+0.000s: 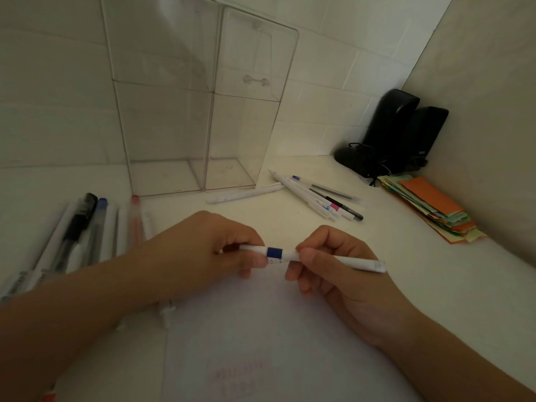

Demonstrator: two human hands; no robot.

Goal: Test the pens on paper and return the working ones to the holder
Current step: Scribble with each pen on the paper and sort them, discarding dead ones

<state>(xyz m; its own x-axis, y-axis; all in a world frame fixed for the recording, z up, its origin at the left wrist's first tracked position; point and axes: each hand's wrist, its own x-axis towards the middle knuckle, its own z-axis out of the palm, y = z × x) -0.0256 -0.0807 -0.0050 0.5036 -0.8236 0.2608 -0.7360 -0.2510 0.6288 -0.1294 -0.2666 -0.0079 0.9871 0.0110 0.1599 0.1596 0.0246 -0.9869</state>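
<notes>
Both hands, left hand and right hand, grip one white pen above the paper. The clear holder at the bench's back edge holds nothing, so I judge most returning remains.

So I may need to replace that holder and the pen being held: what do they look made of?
The holder looks like clear, glossy rigid plastic, perhaps acrylic: the wall tiles show through it. The pen, gripped by both hands, looks like matte white plastic with a blue band.

Clear glossy plastic holder, matt white pen, paper
</notes>
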